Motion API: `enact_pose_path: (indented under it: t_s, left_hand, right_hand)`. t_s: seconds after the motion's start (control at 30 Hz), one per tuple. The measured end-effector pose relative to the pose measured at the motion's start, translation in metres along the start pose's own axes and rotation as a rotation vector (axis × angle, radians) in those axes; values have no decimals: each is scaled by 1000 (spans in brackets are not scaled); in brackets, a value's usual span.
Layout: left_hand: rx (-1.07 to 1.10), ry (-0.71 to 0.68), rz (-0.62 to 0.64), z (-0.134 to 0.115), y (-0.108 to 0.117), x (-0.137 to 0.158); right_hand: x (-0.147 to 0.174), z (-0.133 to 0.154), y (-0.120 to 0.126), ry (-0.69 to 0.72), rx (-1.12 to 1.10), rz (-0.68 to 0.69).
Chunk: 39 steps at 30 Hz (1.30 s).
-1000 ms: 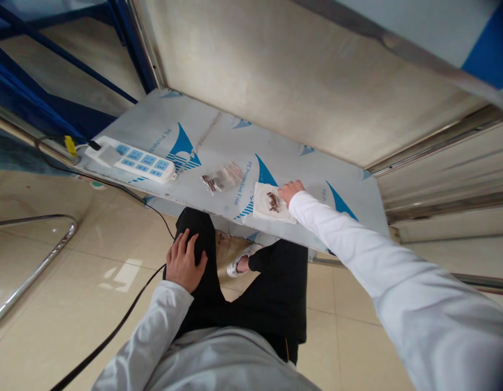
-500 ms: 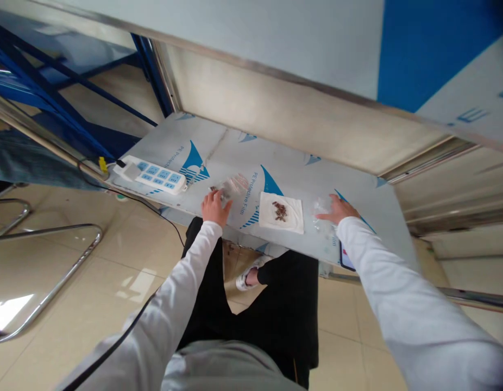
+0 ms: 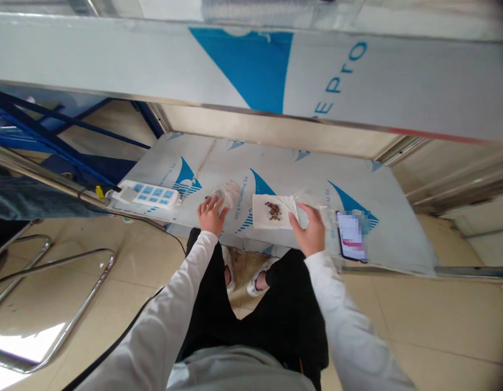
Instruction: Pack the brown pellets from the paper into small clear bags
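My left hand (image 3: 211,216) rests at a crumpled clear plastic bag (image 3: 229,194), fingers spread and slightly bent, touching its near edge. Some of that bag is hidden behind the fingers. A white square sheet (image 3: 261,213), paper or cloth, lies to the right with a small heap of brown, short slender pieces (image 3: 274,210) on it. At the sheet's right edge, my right hand (image 3: 310,229) has its thumb and fingers around a second clear plastic bag (image 3: 302,218), which partly overlaps the sheet. What this bag contains, if anything, I cannot make out.
A white power strip (image 3: 153,195) with blue sockets lies at the table's left end. A phone (image 3: 351,236) lies right of my right hand. An upper shelf (image 3: 133,65) overhangs the film-covered table (image 3: 251,149). A metal-framed chair (image 3: 100,274) stands at the left.
My right hand has moved left with the clear bag, from near the phone to the white sheet's edge. The phone now shows fully. My left hand stays by its bag; the view has shifted.
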State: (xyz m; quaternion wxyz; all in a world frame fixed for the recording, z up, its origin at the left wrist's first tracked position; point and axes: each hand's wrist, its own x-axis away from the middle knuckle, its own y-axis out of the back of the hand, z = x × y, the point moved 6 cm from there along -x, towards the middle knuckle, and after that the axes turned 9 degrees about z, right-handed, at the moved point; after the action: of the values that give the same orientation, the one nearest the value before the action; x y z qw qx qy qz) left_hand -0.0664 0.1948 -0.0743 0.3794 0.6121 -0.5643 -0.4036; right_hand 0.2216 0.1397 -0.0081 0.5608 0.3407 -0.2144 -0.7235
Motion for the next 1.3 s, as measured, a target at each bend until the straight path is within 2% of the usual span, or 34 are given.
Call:
enact_pose_path:
  t_s: [0.13, 0.23, 0.37, 0.47, 0.57, 0.7, 0.77, 0.93, 1.03, 1.17, 1.3]
  left_hand:
    - [54, -156, -114, -35, 16, 43]
    - [105, -263, -99, -61, 24, 72]
    - [334, -303, -33, -81, 36, 95]
    - [653, -254, 120, -90, 41, 107]
    - [889, -137, 287, -100, 37, 119]
    - [954, -14, 350, -110, 32, 129]
    - [960, 17, 380, -111, 31, 132]
    - [1011, 142, 418, -99, 24, 141]
    - [1102, 214, 456, -92, 15, 148]
    - [1291, 302, 542, -86, 6, 151]
    - [1331, 313, 535, -82, 9, 148]
  right_hand:
    - [20, 40, -60, -173, -475, 251]
    - [27, 55, -78, -218, -606, 298]
    - [44, 54, -50, -170, -460, 118]
    - [64, 60, -20, -87, -251, 35]
    - [81, 71, -5, -25, -92, 50]
    - [96, 80, 0, 7, 92, 94]
    - [102, 80, 0, 9, 67, 123]
    - [123, 71, -8, -46, -178, 202]
    - [132, 69, -11, -87, -191, 185]
    - [135, 74, -10, -61, -215, 149]
    - [134, 78, -10, -21, -239, 149]
